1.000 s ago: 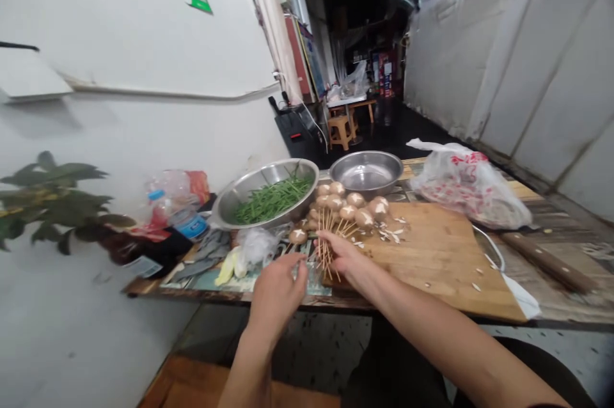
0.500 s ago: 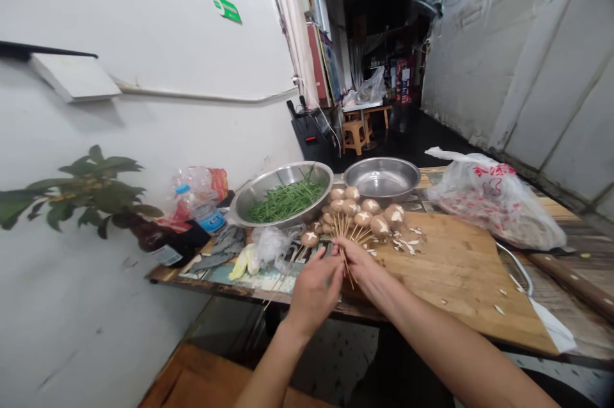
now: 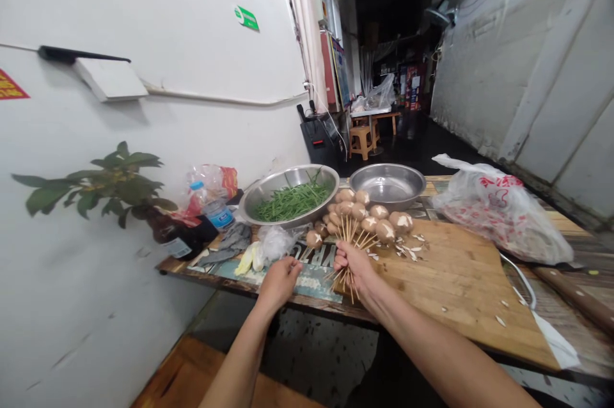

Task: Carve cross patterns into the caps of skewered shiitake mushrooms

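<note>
My right hand (image 3: 354,262) is wrapped round a bundle of thin wooden skewers (image 3: 352,229), which fan out above and below the fist at the cutting board's left edge. My left hand (image 3: 281,280) is over the table's front edge, left of the bundle, thumb and fingertips pinched together. Whatever may be in that pinch is too small to make out. Just beyond the skewers lies a heap of brown mushrooms (image 3: 385,229), several with pale crosses cut in their caps. Small white trimmings (image 3: 407,250) lie on the wooden cutting board (image 3: 446,293).
Behind the mushrooms stand a metal bowl of green stalks (image 3: 247,206) and another metal bowl (image 3: 367,189). A plastic bag (image 3: 503,216) and a knife handle (image 3: 570,290) are at the right. Crumpled plastic (image 3: 275,243), a water bottle (image 3: 215,211) and a leafy plant (image 3: 115,187) are at the left.
My left hand has left the skewer bundle and moved left to the table's front edge. The right hand keeps hold of the skewers. The view has shifted slightly left.
</note>
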`<move>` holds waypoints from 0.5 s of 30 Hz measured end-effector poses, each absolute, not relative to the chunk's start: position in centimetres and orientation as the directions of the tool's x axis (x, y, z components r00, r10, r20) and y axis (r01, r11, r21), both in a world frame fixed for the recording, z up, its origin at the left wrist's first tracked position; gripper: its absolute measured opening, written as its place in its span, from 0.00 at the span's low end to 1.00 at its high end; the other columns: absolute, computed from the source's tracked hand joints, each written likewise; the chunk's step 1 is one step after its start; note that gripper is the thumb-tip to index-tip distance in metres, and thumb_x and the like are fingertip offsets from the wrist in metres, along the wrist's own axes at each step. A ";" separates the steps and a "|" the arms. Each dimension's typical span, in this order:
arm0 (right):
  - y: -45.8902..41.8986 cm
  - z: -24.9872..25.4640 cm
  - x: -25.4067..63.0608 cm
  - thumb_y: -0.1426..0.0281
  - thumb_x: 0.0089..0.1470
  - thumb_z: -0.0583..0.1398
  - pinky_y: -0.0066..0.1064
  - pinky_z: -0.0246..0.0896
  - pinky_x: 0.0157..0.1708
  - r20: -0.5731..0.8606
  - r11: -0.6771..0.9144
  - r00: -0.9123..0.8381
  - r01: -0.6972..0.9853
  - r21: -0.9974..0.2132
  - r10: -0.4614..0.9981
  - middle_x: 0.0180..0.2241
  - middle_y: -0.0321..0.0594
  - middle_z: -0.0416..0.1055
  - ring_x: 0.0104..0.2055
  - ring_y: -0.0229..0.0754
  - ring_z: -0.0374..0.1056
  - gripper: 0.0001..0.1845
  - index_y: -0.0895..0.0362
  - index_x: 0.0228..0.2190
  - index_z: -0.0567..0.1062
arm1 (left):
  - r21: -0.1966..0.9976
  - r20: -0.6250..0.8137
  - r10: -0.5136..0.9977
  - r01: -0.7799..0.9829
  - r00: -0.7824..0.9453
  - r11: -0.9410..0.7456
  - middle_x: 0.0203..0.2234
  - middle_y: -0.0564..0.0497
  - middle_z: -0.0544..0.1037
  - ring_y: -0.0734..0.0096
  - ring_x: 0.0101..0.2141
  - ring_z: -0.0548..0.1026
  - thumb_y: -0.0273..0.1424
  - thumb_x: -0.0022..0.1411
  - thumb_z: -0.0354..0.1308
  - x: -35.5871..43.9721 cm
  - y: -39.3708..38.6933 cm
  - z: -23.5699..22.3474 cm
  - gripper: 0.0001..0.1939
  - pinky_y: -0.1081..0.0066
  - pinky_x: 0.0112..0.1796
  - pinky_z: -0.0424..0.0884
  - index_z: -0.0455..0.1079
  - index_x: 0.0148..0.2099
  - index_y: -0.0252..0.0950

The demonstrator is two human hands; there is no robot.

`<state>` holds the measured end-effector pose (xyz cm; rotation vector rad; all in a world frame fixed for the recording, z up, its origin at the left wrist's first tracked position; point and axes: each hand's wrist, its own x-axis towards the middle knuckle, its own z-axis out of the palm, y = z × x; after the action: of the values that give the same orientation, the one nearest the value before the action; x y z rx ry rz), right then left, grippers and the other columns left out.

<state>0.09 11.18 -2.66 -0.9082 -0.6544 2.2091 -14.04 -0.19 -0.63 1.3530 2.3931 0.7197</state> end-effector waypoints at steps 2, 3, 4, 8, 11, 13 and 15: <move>10.6 -2.5 0.8 0.64 0.64 0.61 0.32 0.72 0.31 -0.393 -0.643 -0.553 -0.381 -0.665 0.735 0.41 0.40 0.74 0.34 0.38 0.72 0.13 0.59 0.47 0.73 | 0.656 -0.003 0.862 0.650 -0.506 0.384 0.19 0.54 0.68 0.68 0.23 0.70 0.38 0.64 0.48 -12.9 -0.6 -1.0 0.15 0.72 0.28 0.63 0.69 0.33 0.35; 10.2 -2.4 1.3 0.64 0.64 0.61 0.30 0.71 0.29 -0.377 -0.630 -0.555 -0.383 -0.675 0.741 0.39 0.39 0.74 0.32 0.37 0.71 0.13 0.59 0.45 0.74 | 0.693 -0.004 0.865 0.623 -0.501 0.364 0.17 0.55 0.67 0.69 0.21 0.68 0.42 0.64 0.46 -12.0 -0.8 -1.3 0.17 0.73 0.26 0.62 0.68 0.34 0.35; 9.9 -2.3 1.8 0.64 0.64 0.61 0.29 0.70 0.28 -0.361 -0.616 -0.556 -0.384 -0.687 0.749 0.38 0.38 0.74 0.30 0.36 0.71 0.12 0.59 0.44 0.74 | 0.733 -0.001 0.867 0.589 -0.499 0.340 0.17 0.56 0.65 0.70 0.20 0.66 0.45 0.63 0.45 -10.9 -0.8 -1.7 0.20 0.73 0.25 0.62 0.68 0.35 0.35; 9.8 -1.8 4.3 0.65 0.64 0.61 0.28 0.69 0.26 -0.310 -0.548 -0.530 -0.381 -0.745 0.789 0.36 0.36 0.73 0.29 0.34 0.70 0.11 0.60 0.43 0.74 | 0.932 0.081 0.824 0.335 -0.561 0.136 0.18 0.57 0.66 0.72 0.20 0.65 0.52 0.61 0.49 -5.5 0.4 -3.2 0.23 0.74 0.24 0.60 0.68 0.37 0.35; 11.0 -1.3 6.6 0.66 0.63 0.61 0.28 0.69 0.26 -0.282 -0.481 -0.472 -0.379 -0.790 0.835 0.35 0.36 0.74 0.29 0.34 0.70 0.10 0.60 0.42 0.74 | 0.970 0.143 0.773 0.241 -0.618 0.013 0.21 0.54 0.69 0.71 0.24 0.68 0.50 0.62 0.52 -1.6 2.3 -3.7 0.21 0.74 0.25 0.62 0.70 0.37 0.36; 12.0 -0.9 8.5 0.66 0.63 0.62 0.29 0.71 0.28 -0.261 -0.436 -0.427 -0.386 -0.813 0.866 0.36 0.36 0.74 0.30 0.35 0.71 0.09 0.60 0.41 0.75 | 0.974 0.157 0.770 0.227 -0.618 -0.017 0.23 0.52 0.71 0.70 0.25 0.69 0.48 0.63 0.53 0.4 3.4 -3.7 0.20 0.74 0.26 0.62 0.71 0.38 0.36; 12.6 -0.3 10.6 0.68 0.62 0.62 0.32 0.73 0.33 -0.236 -0.398 -0.395 -0.399 -0.826 0.888 0.38 0.37 0.75 0.34 0.37 0.73 0.08 0.60 0.41 0.75 | 0.979 0.159 0.790 0.197 -0.593 -0.050 0.25 0.51 0.73 0.70 0.26 0.69 0.47 0.64 0.53 1.7 4.3 -3.7 0.19 0.74 0.27 0.63 0.72 0.39 0.36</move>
<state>10.57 12.63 -0.26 -0.8767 -0.8720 1.8990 1.70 4.26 -3.75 1.0448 1.7673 1.6845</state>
